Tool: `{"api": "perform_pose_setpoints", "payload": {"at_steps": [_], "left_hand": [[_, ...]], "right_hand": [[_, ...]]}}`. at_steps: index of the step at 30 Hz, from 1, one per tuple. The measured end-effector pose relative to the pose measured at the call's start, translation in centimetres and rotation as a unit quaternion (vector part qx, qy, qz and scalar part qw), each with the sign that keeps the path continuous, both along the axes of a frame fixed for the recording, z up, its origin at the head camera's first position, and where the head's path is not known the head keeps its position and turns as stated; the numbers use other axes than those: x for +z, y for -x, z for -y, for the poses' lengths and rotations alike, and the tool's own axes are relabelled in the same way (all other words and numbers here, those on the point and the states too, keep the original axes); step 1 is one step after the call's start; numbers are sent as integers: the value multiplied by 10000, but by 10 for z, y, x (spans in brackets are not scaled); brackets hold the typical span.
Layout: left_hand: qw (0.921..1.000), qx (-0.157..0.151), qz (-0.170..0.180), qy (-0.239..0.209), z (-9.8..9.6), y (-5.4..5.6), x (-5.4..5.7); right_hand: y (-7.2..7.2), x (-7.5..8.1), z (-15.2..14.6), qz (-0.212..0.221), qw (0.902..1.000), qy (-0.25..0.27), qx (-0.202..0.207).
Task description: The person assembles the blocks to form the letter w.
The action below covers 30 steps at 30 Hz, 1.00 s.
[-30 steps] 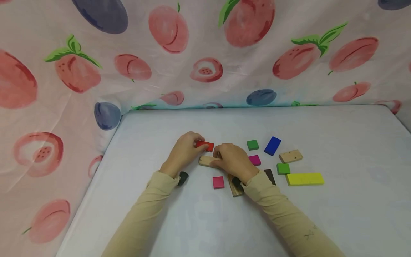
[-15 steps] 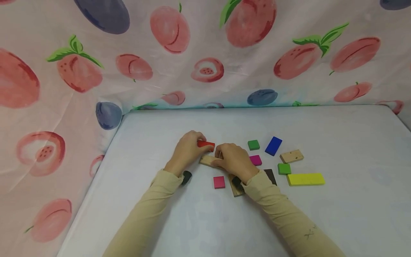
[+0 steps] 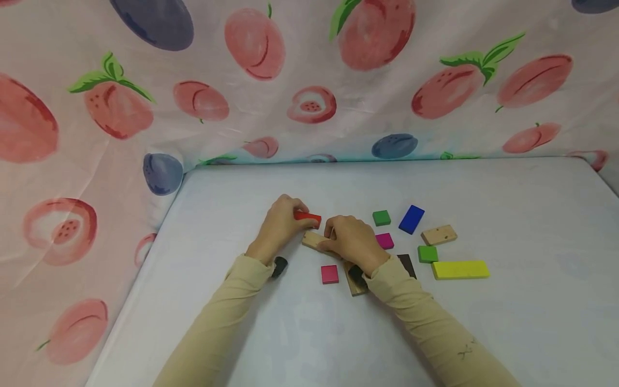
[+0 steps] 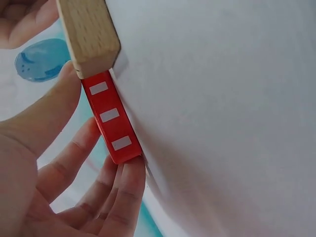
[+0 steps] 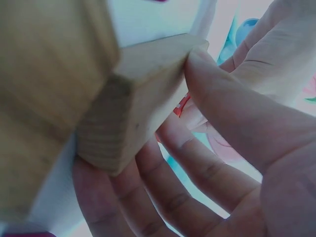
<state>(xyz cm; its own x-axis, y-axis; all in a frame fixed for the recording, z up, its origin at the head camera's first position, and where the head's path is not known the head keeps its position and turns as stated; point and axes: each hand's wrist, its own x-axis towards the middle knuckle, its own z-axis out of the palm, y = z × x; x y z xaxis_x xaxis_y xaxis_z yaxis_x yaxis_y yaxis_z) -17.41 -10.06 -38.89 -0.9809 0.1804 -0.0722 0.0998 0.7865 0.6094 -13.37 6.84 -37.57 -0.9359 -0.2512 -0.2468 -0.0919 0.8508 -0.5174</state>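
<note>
The left grip (image 3: pixel 284 217) holds a red block (image 4: pixel 105 102), while the right grip (image 3: pixel 354 242) apparently pinches a wooden block (image 3: pixel 315 241).

Arms (image 3: pixel 215 325) angled inward, left fingers (image 4: pixel 129 185) and right fingers (image 5: pixel 210 165) bent

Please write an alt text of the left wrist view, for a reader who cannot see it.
The left hand holds a red rectangular block with three white rectangles along one side. A pale wooden rectangular block overlaps its upper end in the picture; part of the right hand shows at top left.
</note>
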Motion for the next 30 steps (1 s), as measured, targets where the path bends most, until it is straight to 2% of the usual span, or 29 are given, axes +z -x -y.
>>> {"api": "perform_pose_setpoints", "payload": {"at_steps": [15,23,30], "left_hand": [[9998,-158,-124,75,11,5,-2],[9997,-169,-44,-177,17,7,-2],[9991,-200,172,-338,23,7,-2]], "right_hand": [[2,0,0,142,9999,-64,-20],[2,-1,0,138,9999,-97,32],[1,0,0,140,9999,37,83]]}}
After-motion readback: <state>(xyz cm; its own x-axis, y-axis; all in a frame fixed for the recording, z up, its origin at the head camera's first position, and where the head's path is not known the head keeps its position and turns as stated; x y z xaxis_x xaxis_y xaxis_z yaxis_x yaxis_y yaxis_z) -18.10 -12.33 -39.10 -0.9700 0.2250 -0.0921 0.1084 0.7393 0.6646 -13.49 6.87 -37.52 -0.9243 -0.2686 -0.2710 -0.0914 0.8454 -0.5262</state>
